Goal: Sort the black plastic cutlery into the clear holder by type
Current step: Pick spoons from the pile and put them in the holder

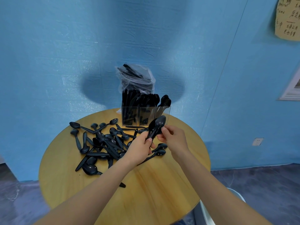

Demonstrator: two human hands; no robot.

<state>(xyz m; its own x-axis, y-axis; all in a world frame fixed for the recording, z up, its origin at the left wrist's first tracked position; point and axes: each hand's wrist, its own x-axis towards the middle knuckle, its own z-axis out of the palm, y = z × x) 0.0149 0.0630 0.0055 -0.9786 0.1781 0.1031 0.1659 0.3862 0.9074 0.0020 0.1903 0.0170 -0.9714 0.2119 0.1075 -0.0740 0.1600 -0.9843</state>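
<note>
Three compartments make up the clear holder (146, 116), which stands upright at the far edge of the round wooden table (154, 184). Left compartment: packed with black cutlery, blade tips visible, so probably knives (129, 101). Middle compartment: densely filled, likely forks (148, 99), though tines are too small to confirm. Right compartment: a few spoons (165, 100), bowls up, leaning toward the holder's right wall; exact count not readable. Behind the holder, touching it, sits a clear plastic bag (135, 77) holding more black cutlery. Just in front of the holder, raised above the table, is a small stack of spoons (156, 126), bowls pointing up toward the holder's right compartment; number in the stack cannot be told, more than one. Left hand (140, 146) has thumb and fingers curled round the stack's handles from below. Right hand (172, 138) pinches the stack near the bowls with thumb and fingertips. Left of the holder and nearer the person lies the loose pile of spoons (103, 143), overlapping, roughly twenty or more, too tangled for an exact count. Two more spoons (159, 149) lie below the hands, partly hidden by the left hand.
</note>
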